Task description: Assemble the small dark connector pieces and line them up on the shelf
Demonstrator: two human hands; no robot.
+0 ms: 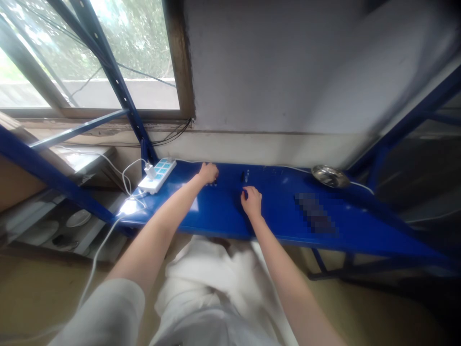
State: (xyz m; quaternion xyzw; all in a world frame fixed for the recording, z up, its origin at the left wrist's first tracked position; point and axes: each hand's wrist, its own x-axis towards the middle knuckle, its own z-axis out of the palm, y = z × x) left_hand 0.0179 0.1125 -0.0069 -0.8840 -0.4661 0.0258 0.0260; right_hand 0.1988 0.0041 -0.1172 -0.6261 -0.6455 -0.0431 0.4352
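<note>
Both my arms reach forward over a blue metal shelf point(281, 216). My left hand point(209, 172) rests curled on the shelf's far part, over some small dark pieces point(212, 184); whether it grips one I cannot tell. My right hand point(251, 201) is closed on a small dark object point(245, 193) near the shelf's middle. Two small dark upright items point(245, 176) stand just beyond my right hand.
A white and blue power strip point(157, 175) with a plugged charger and white cable lies at the shelf's left end. A shiny metal dish point(329, 176) sits at the back right. A blurred patch point(316, 214) covers part of the shelf. Blue rack beams and a window lie to the left.
</note>
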